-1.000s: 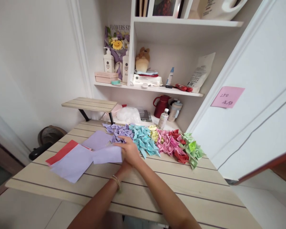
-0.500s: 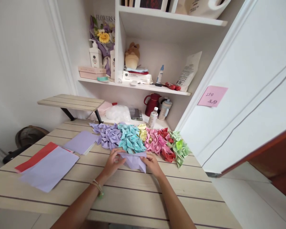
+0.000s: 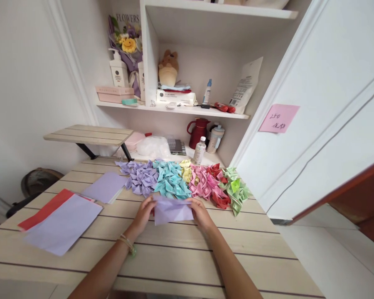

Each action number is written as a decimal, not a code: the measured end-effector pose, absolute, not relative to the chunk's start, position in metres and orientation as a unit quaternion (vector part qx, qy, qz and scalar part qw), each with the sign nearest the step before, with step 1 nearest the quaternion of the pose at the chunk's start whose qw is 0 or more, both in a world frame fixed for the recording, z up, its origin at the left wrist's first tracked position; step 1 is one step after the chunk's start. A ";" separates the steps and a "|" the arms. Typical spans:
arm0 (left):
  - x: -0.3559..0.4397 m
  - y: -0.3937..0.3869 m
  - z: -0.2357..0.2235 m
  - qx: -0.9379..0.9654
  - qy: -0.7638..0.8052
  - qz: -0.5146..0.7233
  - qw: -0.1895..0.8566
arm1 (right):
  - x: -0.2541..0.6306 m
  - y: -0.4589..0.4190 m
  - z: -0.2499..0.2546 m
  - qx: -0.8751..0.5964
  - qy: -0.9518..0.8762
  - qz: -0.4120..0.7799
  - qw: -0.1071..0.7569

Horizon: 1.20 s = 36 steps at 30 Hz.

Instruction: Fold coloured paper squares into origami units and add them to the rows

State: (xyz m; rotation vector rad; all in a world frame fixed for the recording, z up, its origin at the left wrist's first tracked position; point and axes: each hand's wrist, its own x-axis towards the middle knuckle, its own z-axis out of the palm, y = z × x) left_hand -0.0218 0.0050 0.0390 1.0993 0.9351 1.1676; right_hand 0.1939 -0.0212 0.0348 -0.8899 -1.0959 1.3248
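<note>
A purple sheet of paper (image 3: pixel 173 211) is stretched between my two hands above the slatted table. Its left edge is pinched by my left hand (image 3: pixel 145 211), whose wrist wears a bracelet. My right hand (image 3: pixel 200 211) grips the opposite side, thumb and fingers at the upper right corner. Just beyond the sheet lies a row of folded paper pieces, grouped as purple (image 3: pixel 142 178), blue (image 3: pixel 171 179), yellow (image 3: pixel 185 169), pink (image 3: pixel 203 182), red (image 3: pixel 220 198) and green (image 3: pixel 238 192). The fingers behind the sheet are partly hidden.
Loose purple paper (image 3: pixel 64 226) and red paper (image 3: pixel 48 209) lie at the table's left, near a purple paper stack (image 3: pixel 105 187). A small raised wooden stand (image 3: pixel 89 135) is behind them. A clear bottle (image 3: pixel 199 151) and red jug (image 3: pixel 198 133) stand at the back under shelves.
The purple sheet has turned from a folded, pointed shape into a flatter, wider spread between my hands. Both hands still hold its sides. The camera view has shifted slightly.
</note>
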 end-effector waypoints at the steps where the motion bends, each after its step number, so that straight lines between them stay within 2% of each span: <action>1: -0.023 0.006 0.039 0.471 0.397 0.510 0.600 | 0.194 -0.022 0.035 -0.375 -0.471 0.565 0.565; 6: -0.024 0.006 0.044 0.454 0.361 0.531 0.617 | 0.198 -0.027 0.041 -0.359 -0.512 0.559 0.544; 10: -0.021 0.005 0.045 0.409 0.333 0.535 0.660 | 0.197 -0.030 0.045 -0.388 -0.625 0.447 0.509; 14: -0.020 0.007 0.038 0.410 0.377 0.525 0.644 | 0.191 -0.034 0.046 -0.409 -0.706 0.371 0.443; 23: -0.022 0.000 0.039 0.463 0.379 0.428 0.677 | 0.182 -0.042 0.056 -0.332 -0.742 0.447 0.374; 26: -0.022 -0.004 0.043 0.472 0.357 0.407 0.696 | 0.175 -0.042 0.053 -0.308 -0.739 0.454 0.391; 31: -0.019 -0.004 0.045 0.470 0.324 0.411 0.711 | 0.162 -0.037 0.036 -0.401 -0.680 0.361 0.497; 36: -0.017 0.000 0.038 0.506 0.365 0.403 0.670 | 0.166 -0.034 0.032 -0.415 -0.661 0.313 0.541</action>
